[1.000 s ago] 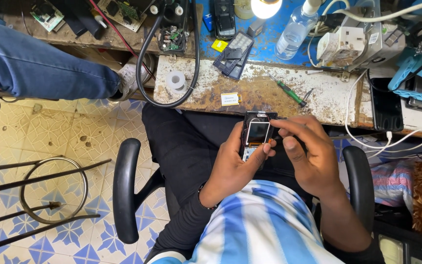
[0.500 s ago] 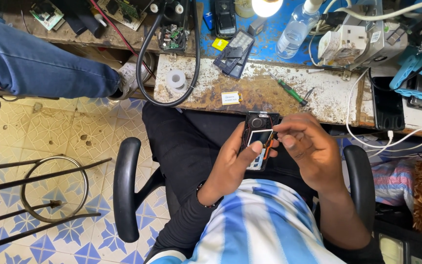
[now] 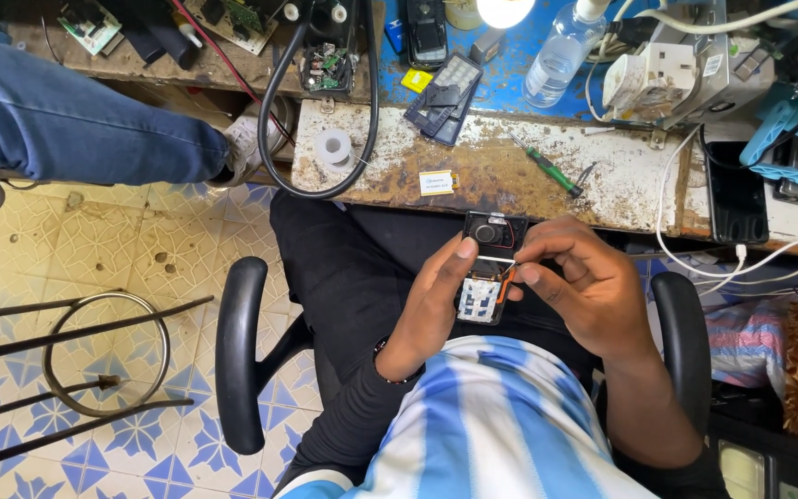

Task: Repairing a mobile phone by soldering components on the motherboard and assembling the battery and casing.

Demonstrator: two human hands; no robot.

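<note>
Low in the frame, just above the blue-and-white striped shirt [image 3: 482,425], the small opened black handset with its bare keypad board and orange flex strip [image 3: 484,268] sits at centre right, over the seated person's lap. Half a second back it was tilted with its face more towards the camera; now it lies straighter, lens end towards the bench, so the inner board shows plainly. The left hand [image 3: 431,300] cradles it from below on the left, fingers curled around its edge and thumb pressed near the round lens: closed on it. The right hand [image 3: 584,286] has slid lower and arches over the right side, thumb and forefinger pinched at the orange strip, the other fingers folded loosely; it too grips the handset. Either side run the black chair armrests [image 3: 237,360]. Further up lies the rusty white workbench edge [image 3: 473,166] with a green-handled screwdriver [image 3: 542,164] and a white tape roll [image 3: 332,146]. At the upper left, another person's blue-jeaned leg [image 3: 66,120] crosses the tiled floor [image 3: 103,249].
</note>
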